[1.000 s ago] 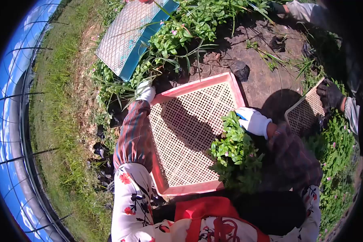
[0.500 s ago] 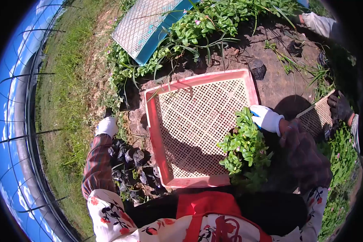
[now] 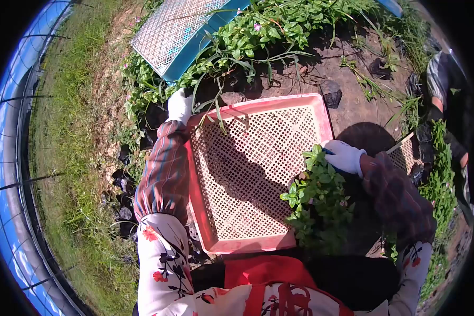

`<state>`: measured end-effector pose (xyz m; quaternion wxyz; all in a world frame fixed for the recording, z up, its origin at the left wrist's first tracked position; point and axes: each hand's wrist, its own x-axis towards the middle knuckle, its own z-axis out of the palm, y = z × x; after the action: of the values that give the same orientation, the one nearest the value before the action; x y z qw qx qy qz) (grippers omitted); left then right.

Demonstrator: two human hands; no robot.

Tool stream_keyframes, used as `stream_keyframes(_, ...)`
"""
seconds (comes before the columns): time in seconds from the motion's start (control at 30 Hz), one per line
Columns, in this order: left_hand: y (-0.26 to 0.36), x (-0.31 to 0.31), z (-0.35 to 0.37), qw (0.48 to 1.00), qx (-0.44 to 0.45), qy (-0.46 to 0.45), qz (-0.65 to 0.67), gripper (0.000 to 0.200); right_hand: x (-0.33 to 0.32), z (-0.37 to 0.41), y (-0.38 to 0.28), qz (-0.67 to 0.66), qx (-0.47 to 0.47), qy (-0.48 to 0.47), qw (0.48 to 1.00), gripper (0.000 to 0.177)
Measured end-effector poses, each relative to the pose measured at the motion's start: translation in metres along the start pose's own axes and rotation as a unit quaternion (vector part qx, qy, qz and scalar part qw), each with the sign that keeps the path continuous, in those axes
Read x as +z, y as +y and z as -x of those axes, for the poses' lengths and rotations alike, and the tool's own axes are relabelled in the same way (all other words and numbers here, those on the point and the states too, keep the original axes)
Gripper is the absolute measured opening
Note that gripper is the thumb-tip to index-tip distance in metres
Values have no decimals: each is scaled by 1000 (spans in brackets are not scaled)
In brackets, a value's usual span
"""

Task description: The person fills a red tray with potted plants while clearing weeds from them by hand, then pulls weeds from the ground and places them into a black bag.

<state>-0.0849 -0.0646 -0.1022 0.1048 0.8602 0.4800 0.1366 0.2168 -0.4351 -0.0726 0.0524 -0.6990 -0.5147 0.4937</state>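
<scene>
My left hand (image 3: 179, 107), in a white glove, reaches into the green plants beyond the upper left corner of the red-rimmed tray (image 3: 199, 210); its fingertips are hidden among leaves. At the tray's right edge is my right hand (image 3: 345, 157), also gloved in white, with its fingers curled round something blue that is mostly hidden. A bunch of leafy green plants (image 3: 321, 192) lies just below that hand, over the tray's lower right side. The tray's lattice bottom shows, partly in shadow.
A blue crate (image 3: 187, 55) lies tilted on plants at the top. Dark plastic pots (image 3: 331, 94) sit on the soil and at the lower left. On the right are a co-worker's dark-gloved hands (image 3: 454, 145) near another lattice tray (image 3: 405, 154). Curved bars stand at far left.
My left hand has moved up and right, from the ground left of the tray to the plants by the blue crate. The co-worker's upper arm has come lower. My right hand stays at the tray's edge.
</scene>
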Motion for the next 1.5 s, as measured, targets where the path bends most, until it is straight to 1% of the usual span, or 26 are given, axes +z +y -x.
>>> stream_keyframes(0.07,45,-37,26,992,-11,68,103,23,14,-12,26,16,-8,-5,1000,34)
stream_keyframes(0.1,65,-50,41,993,11,100,66,21,10,-10,20,12,-5,-4,1000,34)
stream_keyframes(0.17,95,-60,73,995,15,62,83,20,2,-1,3,-1,-42,6,999,36)
stream_keyframes(0.23,137,-60,110,992,72,23,100,18,15,-29,39,33,-32,-48,998,38)
stream_keyframes(0.27,137,-30,125,982,117,25,143,17,12,-15,26,23,-50,-5,998,39)
stream_keyframes(0.37,186,26,179,946,275,-66,157,15,2,-4,-3,22,-116,63,991,40)
stream_keyframes(0.4,198,40,201,920,356,-130,100,22,1,-5,-6,30,-88,83,992,41)
stream_keyframes(0.43,180,75,225,904,383,-115,150,28,0,-8,-8,39,-64,101,992,41)
stream_keyframes(0.5,182,49,213,894,337,-279,94,33,6,-15,-8,38,-140,137,980,43)
stream_keyframes(0.57,170,20,206,842,450,-293,40,37,4,-22,-18,50,-196,42,978,48)
stream_keyframes(0.63,161,-10,191,877,387,-274,79,36,10,-34,-21,212,-84,-71,971,49)
stream_keyframes(0.7,123,-34,159,963,232,-85,109,23,24,-37,-2,100,-180,-9,979,48)
stream_keyframes(0.77,58,-49,114,994,71,39,78,14,21,-38,2,14,-144,-78,986,47)
stream_keyframes(0.8,18,-47,95,995,68,75,-18,14,20,-33,-2,17,-147,-82,986,47)
stream_keyframes(0.87,-23,-49,65,996,44,51,-65,26,18,-23,-10,-97,-76,-81,989,44)
stream_keyframes(0.9,-20,-54,53,990,28,16,-134,36,21,-27,-7,-95,-77,-81,989,44)
stream_keyframes(0.97,-43,-37,30,992,43,-82,-89,43,26,-35,6,-143,-42,-100,984,43)
stream_keyframes(1.03,-77,10,26,985,94,20,-141,47,28,-33,2,-109,-12,-95,989,42)
stream_keyframes(1.1,-86,14,19,990,66,-11,-121,48,38,-36,7,-209,-110,-48,970,40)
stream_keyframes(1.13,-90,20,17,992,50,11,-111,46,37,-36,7,-208,-110,-45,971,40)
stream_keyframes(1.23,-58,-9,19,997,-60,-9,-53,40,26,-27,-5,-152,-46,-28,987,38)
stream_keyframes(1.27,-56,-18,23,998,-20,62,-11,37,20,-25,-15,-109,-1,-51,993,37)
stream_keyframes(1.3,-65,-21,27,993,15,101,-55,32,17,-20,-21,-66,44,-72,994,37)
stream_keyframes(1.37,-45,-57,48,990,7,129,-49,25,28,-30,-3,-148,19,-85,985,35)
stream_keyframes(1.47,3,-109,88,992,28,119,-27,18,28,-39,-6,-335,-139,-59,930,43)
stream_keyframes(1.5,23,-120,99,986,97,127,-54,11,24,-39,-7,-391,-186,-51,900,46)
